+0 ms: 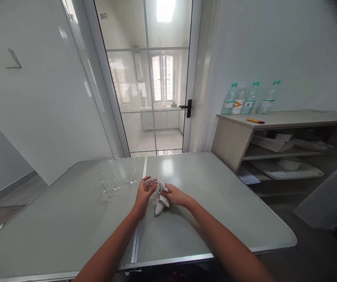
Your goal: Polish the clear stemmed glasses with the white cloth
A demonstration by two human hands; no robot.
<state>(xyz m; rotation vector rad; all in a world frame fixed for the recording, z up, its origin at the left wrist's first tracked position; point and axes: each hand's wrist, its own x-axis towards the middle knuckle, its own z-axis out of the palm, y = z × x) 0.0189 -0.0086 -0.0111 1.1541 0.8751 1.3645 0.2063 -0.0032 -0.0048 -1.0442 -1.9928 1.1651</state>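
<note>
Near the middle of the table, my left hand (145, 192) curls its fingers around a small clear glass (151, 182), whose outline is faint. My right hand (174, 194) grips a crumpled white cloth (162, 201), pressed up against the glass, with one end hanging down toward the tabletop. To the left of my left hand, several clear stemmed glasses (115, 187) stand close together. Another stemmed glass (132, 181) stands slightly apart from them, nearer to my hand.
The pale table (215, 219) has a metal seam (135, 244) running across it. Behind it is a glass door (168, 137) with a black handle (189, 108). At right, a wooden shelf unit (230, 135) carries plastic bottles (251, 100) and a yellow-and-red cutter (256, 121).
</note>
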